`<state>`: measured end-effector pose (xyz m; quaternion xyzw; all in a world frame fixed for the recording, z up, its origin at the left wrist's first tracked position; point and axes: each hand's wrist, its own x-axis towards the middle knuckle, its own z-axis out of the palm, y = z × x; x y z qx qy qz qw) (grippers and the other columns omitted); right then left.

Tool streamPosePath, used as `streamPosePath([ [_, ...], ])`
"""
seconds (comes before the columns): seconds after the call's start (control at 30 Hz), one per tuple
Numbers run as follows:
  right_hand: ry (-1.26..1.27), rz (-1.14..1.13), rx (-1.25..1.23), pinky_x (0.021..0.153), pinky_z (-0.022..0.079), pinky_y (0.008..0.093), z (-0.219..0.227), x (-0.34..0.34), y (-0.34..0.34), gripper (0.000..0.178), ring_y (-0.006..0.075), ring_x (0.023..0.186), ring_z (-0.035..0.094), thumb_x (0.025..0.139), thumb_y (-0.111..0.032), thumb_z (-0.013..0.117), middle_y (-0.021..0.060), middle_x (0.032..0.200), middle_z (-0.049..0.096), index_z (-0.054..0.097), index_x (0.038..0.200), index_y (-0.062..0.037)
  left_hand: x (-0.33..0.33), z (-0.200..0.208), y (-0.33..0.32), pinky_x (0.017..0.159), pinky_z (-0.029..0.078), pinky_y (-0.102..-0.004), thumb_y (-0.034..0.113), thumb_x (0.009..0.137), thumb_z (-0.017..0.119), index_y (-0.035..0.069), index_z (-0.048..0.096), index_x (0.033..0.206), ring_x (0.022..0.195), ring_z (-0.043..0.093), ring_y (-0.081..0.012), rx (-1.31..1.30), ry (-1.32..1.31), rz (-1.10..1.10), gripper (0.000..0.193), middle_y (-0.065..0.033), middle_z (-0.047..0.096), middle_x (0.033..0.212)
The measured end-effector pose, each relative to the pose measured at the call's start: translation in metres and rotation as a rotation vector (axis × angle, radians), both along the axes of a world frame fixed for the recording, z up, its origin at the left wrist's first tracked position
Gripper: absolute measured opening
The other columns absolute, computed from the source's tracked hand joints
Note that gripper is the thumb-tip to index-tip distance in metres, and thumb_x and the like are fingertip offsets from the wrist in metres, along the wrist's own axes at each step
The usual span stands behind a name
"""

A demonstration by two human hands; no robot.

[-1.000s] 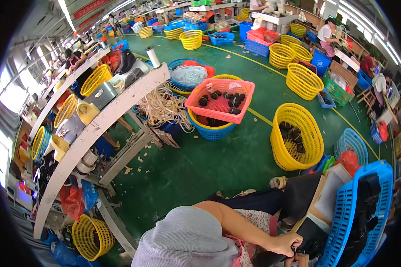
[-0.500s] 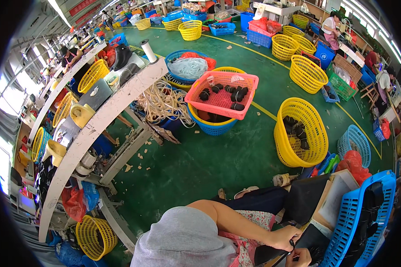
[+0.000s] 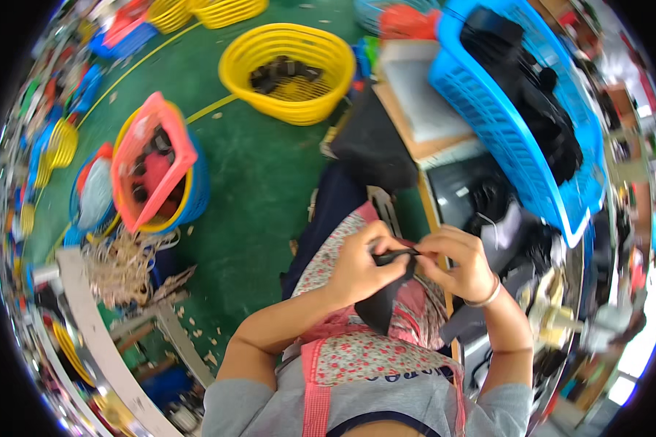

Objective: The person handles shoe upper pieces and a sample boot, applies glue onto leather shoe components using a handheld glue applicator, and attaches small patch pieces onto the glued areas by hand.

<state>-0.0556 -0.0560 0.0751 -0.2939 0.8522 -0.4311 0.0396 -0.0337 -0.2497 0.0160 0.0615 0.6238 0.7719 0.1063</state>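
The view has swung: the left hand (image 3: 368, 266) and right hand (image 3: 459, 262) now show mid-view, not at the lower edge. Beyond the right hand stands a blue basket (image 3: 499, 146); beyond the left, a yellow basket (image 3: 299, 113). The step looks like working the end of a black piece (image 3: 377, 309) hanging below the left hand; next probably calls for steady tension. Left fingers curl closed round it; right thumb and forefinger pinch its upper end.
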Motion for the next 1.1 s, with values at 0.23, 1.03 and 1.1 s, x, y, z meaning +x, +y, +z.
streamPosePath([
  [0.23,0.02,-0.088,-0.05,0.064,0.052,0.0346,-0.009,0.01,0.017,0.017,0.0276,0.074,0.064,0.071,0.004,0.072,0.013,0.084,0.066,0.066,0.087,0.002,-0.002,-0.001,0.015,0.067,0.047,-0.0218,-0.008,0.078,0.07,0.01,0.033,0.075,0.076,0.059,-0.0055,0.057,-0.035,-0.044,0.041,-0.0121,0.07,0.086],
  [1.03,0.108,-0.161,0.021,0.063,0.049,0.0383,-0.01,0.017,0.002,0.024,0.0314,0.072,0.059,0.064,0.004,0.071,0.0136,0.081,0.06,0.057,0.084,0.0022,-0.012,-0.008,0.002,0.062,0.047,-0.0242,-0.004,0.075,0.071,0.007,0.034,0.07,0.072,0.058,-0.0056,0.025,-0.071,-0.183,0.039,-0.0113,0.07,0.08],
  [1.1,0.164,-0.008,0.146,0.068,0.05,0.0382,-0.005,0.009,0.004,0.028,0.0314,0.077,0.059,0.066,-0.001,0.073,0.0147,0.087,0.062,0.06,0.09,0.0037,-0.019,-0.005,0.002,0.061,0.047,-0.0244,-0.003,0.074,0.071,0.007,0.034,0.07,0.072,0.058,-0.006,0.02,-0.055,-0.183,0.038,-0.0116,0.07,0.08],
])
